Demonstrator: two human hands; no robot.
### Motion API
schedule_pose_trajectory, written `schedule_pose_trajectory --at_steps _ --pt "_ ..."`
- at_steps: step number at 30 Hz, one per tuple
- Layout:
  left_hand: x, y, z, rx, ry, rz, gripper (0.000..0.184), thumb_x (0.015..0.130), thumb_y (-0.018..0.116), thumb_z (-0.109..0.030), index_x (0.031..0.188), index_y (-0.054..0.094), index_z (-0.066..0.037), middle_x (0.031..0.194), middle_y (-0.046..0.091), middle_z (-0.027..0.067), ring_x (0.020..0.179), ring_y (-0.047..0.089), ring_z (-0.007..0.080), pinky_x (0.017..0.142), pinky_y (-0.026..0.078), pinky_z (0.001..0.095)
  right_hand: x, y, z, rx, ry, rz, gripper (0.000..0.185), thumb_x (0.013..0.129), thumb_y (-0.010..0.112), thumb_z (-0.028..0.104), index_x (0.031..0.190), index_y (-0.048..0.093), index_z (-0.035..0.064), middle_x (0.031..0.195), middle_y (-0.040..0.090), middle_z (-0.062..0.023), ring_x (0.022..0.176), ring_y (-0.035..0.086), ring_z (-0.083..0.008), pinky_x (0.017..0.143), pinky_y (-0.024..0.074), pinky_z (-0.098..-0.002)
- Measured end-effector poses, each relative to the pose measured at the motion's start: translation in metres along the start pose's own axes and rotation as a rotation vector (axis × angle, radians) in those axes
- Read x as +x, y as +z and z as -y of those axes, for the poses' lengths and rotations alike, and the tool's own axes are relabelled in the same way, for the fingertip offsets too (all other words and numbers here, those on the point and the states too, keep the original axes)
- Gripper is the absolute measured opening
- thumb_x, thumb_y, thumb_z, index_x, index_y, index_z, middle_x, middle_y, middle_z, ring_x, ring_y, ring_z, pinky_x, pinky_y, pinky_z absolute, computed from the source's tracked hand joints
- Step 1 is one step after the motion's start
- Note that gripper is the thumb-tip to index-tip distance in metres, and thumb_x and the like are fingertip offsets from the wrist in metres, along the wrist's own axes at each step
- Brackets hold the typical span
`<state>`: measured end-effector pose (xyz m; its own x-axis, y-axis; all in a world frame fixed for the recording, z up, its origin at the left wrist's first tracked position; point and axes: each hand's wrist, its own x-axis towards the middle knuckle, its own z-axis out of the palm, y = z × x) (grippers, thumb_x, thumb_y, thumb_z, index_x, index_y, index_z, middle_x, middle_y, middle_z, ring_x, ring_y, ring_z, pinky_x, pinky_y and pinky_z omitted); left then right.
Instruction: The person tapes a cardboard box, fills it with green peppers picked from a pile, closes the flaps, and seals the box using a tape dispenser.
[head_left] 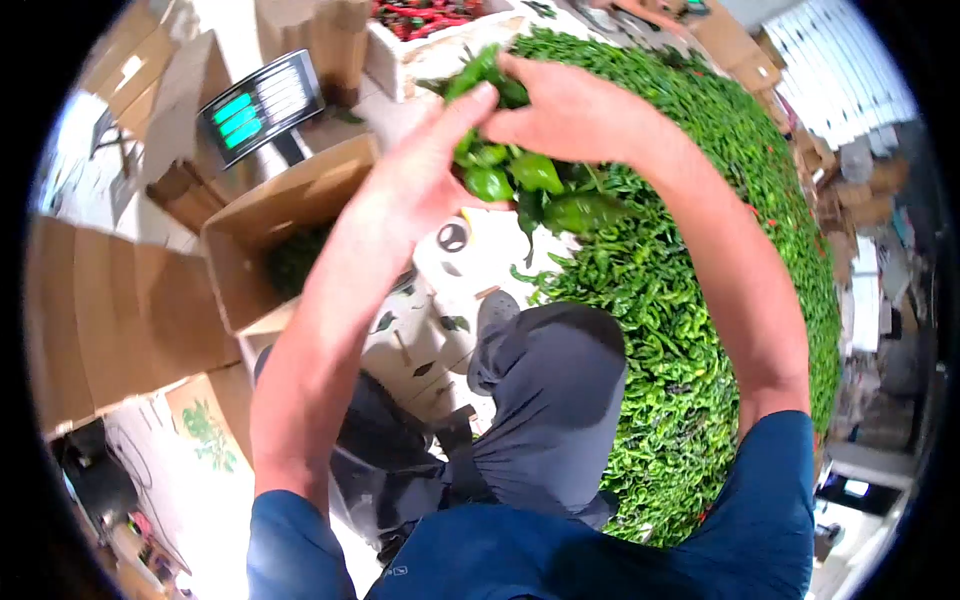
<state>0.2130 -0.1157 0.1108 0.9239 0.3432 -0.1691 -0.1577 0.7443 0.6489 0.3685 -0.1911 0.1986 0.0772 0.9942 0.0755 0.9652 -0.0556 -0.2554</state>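
A bunch of green peppers (537,173) is gathered between my two hands, in front of me near the top of the view. My left hand (422,182) curves around the bunch from the left, its thumb raised over the peppers. From the right, my right hand (568,112) closes on the bunch, fingers pointing left. Parts of the fingers are hidden behind the peppers. Just to the right spreads a large heap of green peppers (690,300). An open cardboard box (235,265) with some green peppers at its bottom stands to the left of my left forearm.
A scale display (262,106) with lit green digits rises behind the box. A white foam crate (400,60) of red peppers (425,15) stands at the far side. A roll of tape (453,236) and loose leaves lie on the floor. More cardboard (130,320) is at left.
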Motion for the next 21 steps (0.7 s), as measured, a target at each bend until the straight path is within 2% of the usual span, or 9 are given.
schedule_pose_trajectory --at_steps 4,7,8,9,12,13,16,18,21 --pt "-0.082 -0.029 -0.070 0.019 0.182 -0.207 0.060 0.097 0.064 -0.050 0.140 0.054 -0.010 0.130 0.066 0.0123 0.117 0.065 0.0322 0.096 0.052 0.0631 0.066 -0.002 0.104 -0.012 -0.047 0.111 0.078 0.086 0.065 0.045 0.148 0.045 0.0018 0.095 0.073 -0.0209 0.067 0.071 -0.0254 0.054 0.0571 -0.0391" --pt "-0.126 -0.081 -0.092 0.132 0.257 -0.268 0.061 0.099 0.063 -0.047 0.144 0.049 -0.008 0.133 0.063 0.0129 0.116 0.065 0.0304 0.096 0.056 0.0561 0.099 0.043 0.145 0.084 -0.148 0.051 0.086 0.082 0.067 0.049 0.147 0.045 -0.0029 0.112 0.068 -0.0278 0.097 0.070 -0.0357 0.084 0.0563 -0.0413" --pt "-0.139 -0.096 -0.093 0.161 0.293 -0.333 0.058 0.099 0.063 -0.043 0.145 0.047 -0.011 0.135 0.061 0.0119 0.118 0.064 0.0276 0.096 0.057 0.0514 0.109 0.074 0.146 0.094 -0.260 -0.100 0.085 0.083 0.068 0.048 0.147 0.045 -0.0028 0.096 0.072 -0.0277 0.078 0.074 -0.0352 0.068 0.0597 -0.0424" --pt "-0.154 -0.103 -0.091 0.225 0.351 -0.370 0.058 0.100 0.064 -0.040 0.146 0.046 -0.011 0.136 0.060 0.0113 0.120 0.063 0.0262 0.096 0.057 0.0511 0.110 0.084 0.161 0.168 -0.174 0.027 0.090 0.079 0.069 0.051 0.148 0.044 -0.0010 0.116 0.064 -0.0366 0.110 0.066 -0.0456 0.098 0.0546 -0.0457" --pt "-0.179 -0.144 -0.082 0.465 0.371 -0.464 0.069 0.092 0.076 -0.032 0.149 0.043 -0.011 0.132 0.060 0.0077 0.119 0.062 0.0225 0.094 0.054 0.0389 0.103 0.143 0.161 0.347 -0.300 0.037 0.090 0.082 0.077 0.045 0.149 0.039 -0.0027 0.108 0.066 -0.0347 0.104 0.069 -0.0422 0.091 0.0551 -0.0462" --pt "-0.184 -0.157 -0.075 0.621 0.330 -0.508 0.070 0.091 0.077 -0.033 0.149 0.045 -0.010 0.133 0.060 0.0084 0.120 0.062 0.0232 0.096 0.053 0.0373 0.091 0.161 0.154 0.309 -0.313 0.010 0.092 0.084 0.077 0.044 0.152 0.034 -0.0001 0.123 0.060 -0.0346 0.115 0.063 -0.0427 0.099 0.0515 -0.0465" --pt "-0.193 -0.179 -0.071 1.148 0.150 -0.616 0.061 0.088 0.079 -0.032 0.138 0.059 -0.003 0.127 0.065 0.0101 0.117 0.061 0.0208 0.100 0.047 0.0317 0.075 0.174 0.123 0.232 -0.311 0.313 0.072 0.088 0.075 0.036 0.146 0.048 0.0021 0.126 0.062 -0.0270 0.116 0.063 -0.0396 0.099 0.0511 -0.0438" --pt "-0.190 -0.198 -0.067 1.449 0.027 -0.654 0.051 0.091 0.076 -0.030 0.131 0.064 -0.002 0.123 0.067 0.0121 0.115 0.061 0.0197 0.100 0.047 0.0324 0.069 0.168 0.083 0.412 -0.334 0.234 0.054 0.090 0.071 0.040 0.129 0.064 0.0030 0.108 0.070 -0.0200 0.100 0.068 -0.0390 0.090 0.0541 -0.0439" --pt "-0.183 -0.154 -0.066 1.277 0.115 -0.740 0.033 0.094 0.071 -0.025 0.115 0.071 0.001 0.101 0.071 0.0090 0.098 0.065 0.0163 0.089 0.050 0.0301 0.038 0.125 0.012 0.626 -0.079 -0.023 0.052 0.088 0.074 0.036 0.125 0.066 0.0005 0.101 0.073 -0.0177 0.089 0.071 -0.0255 0.082 0.0557 -0.0359"
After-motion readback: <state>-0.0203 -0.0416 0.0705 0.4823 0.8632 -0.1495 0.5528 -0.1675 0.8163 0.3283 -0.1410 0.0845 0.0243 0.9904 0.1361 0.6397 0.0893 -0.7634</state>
